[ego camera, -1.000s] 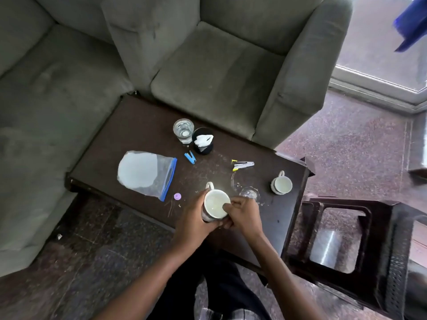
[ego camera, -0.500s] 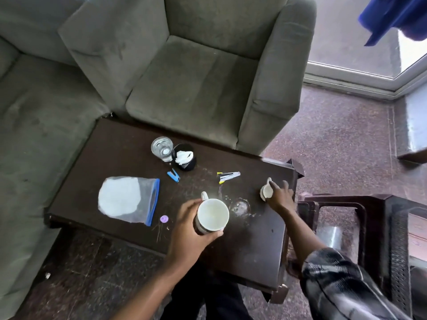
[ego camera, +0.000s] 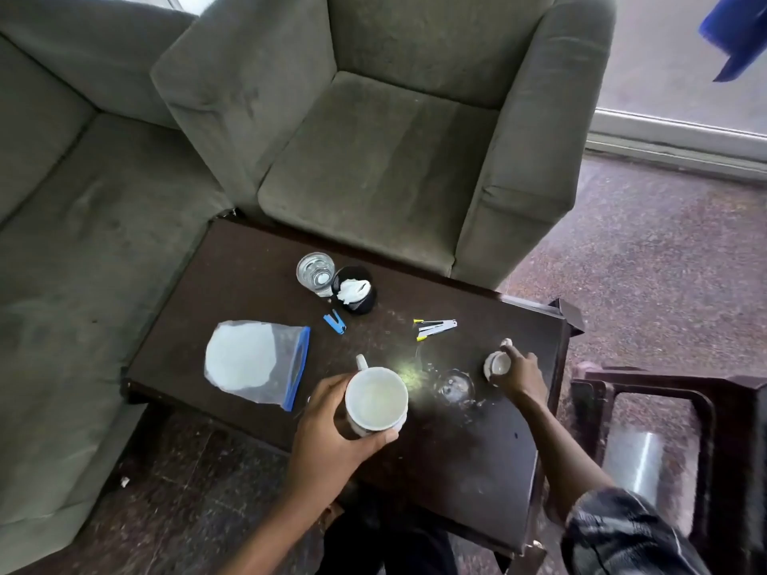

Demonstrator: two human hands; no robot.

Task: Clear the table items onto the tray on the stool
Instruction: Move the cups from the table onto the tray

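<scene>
Left hand [ego camera: 332, 425] fingers are being wrapped around the body of a large white ceramic mug [ego camera: 377, 404], which is being held near the front edge of the dark brown wooden coffee table [ego camera: 465, 462], its handle pointing away from the person. The right hand [ego camera: 521, 377] is being closed over a small white ceramic cup [ego camera: 496, 364] near the table's right edge. Both are judged to be stiff, smooth and breakable, so firm holds round the bodies or through the handles are being favoured; pale liquid seems to be sitting in the mug, so it is best being kept level. A clear overturned glass piece [ego camera: 454, 385] is lying between the two hands. Farther back, a clear drinking glass [ego camera: 315, 272], a black round cup stuffed with white tissue [ego camera: 354, 289], a clear zip bag of white powder [ego camera: 257, 363], a blue clip [ego camera: 334, 322] and a yellow-tipped metal stapler [ego camera: 436, 327] are waiting. A dark plastic stool [ego camera: 714, 408] is standing just beside the table's right end; a tray cannot be made out on it. Open floor is being left in between.
</scene>
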